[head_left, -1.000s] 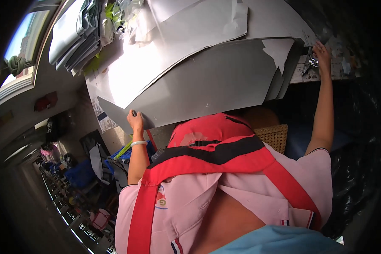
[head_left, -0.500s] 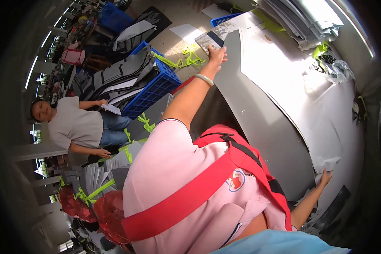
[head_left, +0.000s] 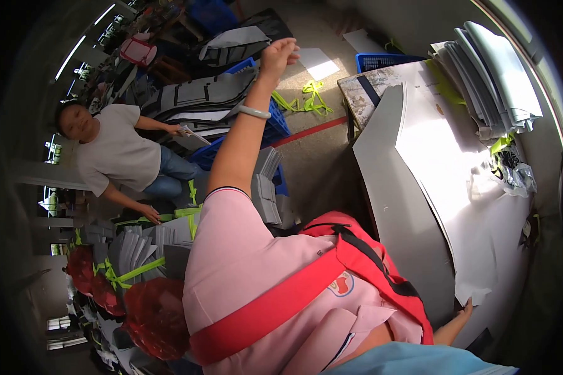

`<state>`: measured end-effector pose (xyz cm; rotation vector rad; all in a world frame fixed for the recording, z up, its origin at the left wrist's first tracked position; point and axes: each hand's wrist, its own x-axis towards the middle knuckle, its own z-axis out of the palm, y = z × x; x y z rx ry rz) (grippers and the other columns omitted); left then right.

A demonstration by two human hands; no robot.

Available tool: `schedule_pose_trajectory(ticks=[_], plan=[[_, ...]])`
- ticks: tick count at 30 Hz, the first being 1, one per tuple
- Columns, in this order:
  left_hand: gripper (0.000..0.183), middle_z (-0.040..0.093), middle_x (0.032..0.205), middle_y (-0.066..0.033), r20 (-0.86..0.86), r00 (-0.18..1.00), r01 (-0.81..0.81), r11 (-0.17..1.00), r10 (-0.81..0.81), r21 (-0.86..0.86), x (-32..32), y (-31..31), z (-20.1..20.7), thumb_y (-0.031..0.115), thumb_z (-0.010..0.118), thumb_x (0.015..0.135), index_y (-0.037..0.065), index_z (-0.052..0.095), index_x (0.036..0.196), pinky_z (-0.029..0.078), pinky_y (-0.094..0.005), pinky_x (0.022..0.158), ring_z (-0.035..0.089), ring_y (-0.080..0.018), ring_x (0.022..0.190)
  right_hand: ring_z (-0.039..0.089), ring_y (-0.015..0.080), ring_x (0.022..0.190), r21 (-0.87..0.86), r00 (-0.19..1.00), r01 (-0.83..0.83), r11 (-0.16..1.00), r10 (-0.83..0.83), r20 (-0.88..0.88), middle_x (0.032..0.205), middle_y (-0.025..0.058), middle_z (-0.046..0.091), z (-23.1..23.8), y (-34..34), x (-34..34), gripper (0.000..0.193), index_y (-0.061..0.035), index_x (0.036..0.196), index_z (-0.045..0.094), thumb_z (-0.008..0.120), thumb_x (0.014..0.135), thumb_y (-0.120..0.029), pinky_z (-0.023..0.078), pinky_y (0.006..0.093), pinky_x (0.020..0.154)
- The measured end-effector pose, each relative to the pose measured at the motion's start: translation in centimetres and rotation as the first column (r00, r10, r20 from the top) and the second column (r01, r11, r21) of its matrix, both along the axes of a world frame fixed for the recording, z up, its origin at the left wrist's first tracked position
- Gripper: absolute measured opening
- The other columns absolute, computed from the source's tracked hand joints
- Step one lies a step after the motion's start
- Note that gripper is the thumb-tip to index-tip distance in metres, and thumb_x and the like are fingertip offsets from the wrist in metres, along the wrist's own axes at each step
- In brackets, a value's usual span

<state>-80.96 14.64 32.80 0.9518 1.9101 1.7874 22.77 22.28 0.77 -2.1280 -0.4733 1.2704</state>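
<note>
My left hand (head_left: 278, 61), wearing a pale bangle, is raised at the top with its fingers loosely bent and a little apart. It holds nothing I can see and is off the table. At lower right, my right hand (head_left: 463, 314) is at the crumpled corner of a large white sheet (head_left: 438, 150); its fingers seem closed on that corner, though they are small and partly hidden. Under the white sheet, a wide grey sheet (head_left: 403, 212) covers the near side of the worktable (head_left: 361, 92). Both sheets have curved edges.
A co-worker (head_left: 122, 147) in a pale shirt stands at left, holding papers. Blue crates (head_left: 275, 128) hold grey cut pieces; bundles (head_left: 137, 250) tied with green strips and red bags (head_left: 156, 319) lie below. Stacked sheets (head_left: 494, 81) and a clear plastic bag (head_left: 503, 178) are at right.
My left hand has left the table edge and swung out to the left, upward in the picture. My right hand stays at the white sheet's corner. The view has turned.
</note>
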Motion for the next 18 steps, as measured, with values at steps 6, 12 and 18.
schedule_pose_trajectory(ticks=[6, 12, 18], plan=[[0.047, 0.063, 0.116, -0.0128, 0.713, 0.69, 0.352, 0.918, -0.122, -0.183, 17.2, 1.2, -23.4, 0.017, 0.061, 0.098, -0.003, 0.048, 0.139, 0.057, -0.0312, 0.074, 0.068, -0.0197, 0.091, 0.067, 0.0238, 0.086, -0.024, 0.998, 0.049, 0.999, -0.047, 0.051, 0.112, 0.008, 0.064, 3.0, 7.8, 0.8, 0.04, -0.0076, 0.125, 0.057, 0.064, 0.095, -0.033, 0.055, 0.033, 0.066], [0.079, 0.05, 0.138, -0.0186, 0.649, 0.76, 0.345, 0.871, -0.04, -0.35, 26.4, 3.7, -24.0, 0.019, 0.068, 0.092, -0.005, 0.022, 0.153, 0.056, -0.0355, 0.083, 0.064, -0.0265, 0.105, 0.065, 0.0176, 0.077, 0.115, 0.973, 0.153, 0.982, -0.17, 0.158, 0.1, 0.0063, 0.065, 6.8, 6.9, -0.9, 0.034, -0.0037, 0.116, 0.061, 0.061, 0.099, -0.034, 0.056, 0.0287, 0.06], [0.092, 0.043, 0.144, -0.0188, 0.826, 0.56, 0.324, 0.901, 0.063, -0.288, 25.1, 6.3, -23.8, 0.023, 0.069, 0.09, -0.004, 0.011, 0.155, 0.047, -0.044, 0.095, 0.051, -0.0301, 0.124, 0.064, 0.0164, 0.076, 0.126, 0.988, 0.129, 0.984, -0.139, 0.071, 0.1, 0.0065, 0.065, 6.2, 7.3, 0.0, 0.034, -0.0041, 0.112, 0.062, 0.066, 0.096, -0.034, 0.056, 0.0253, 0.057]])
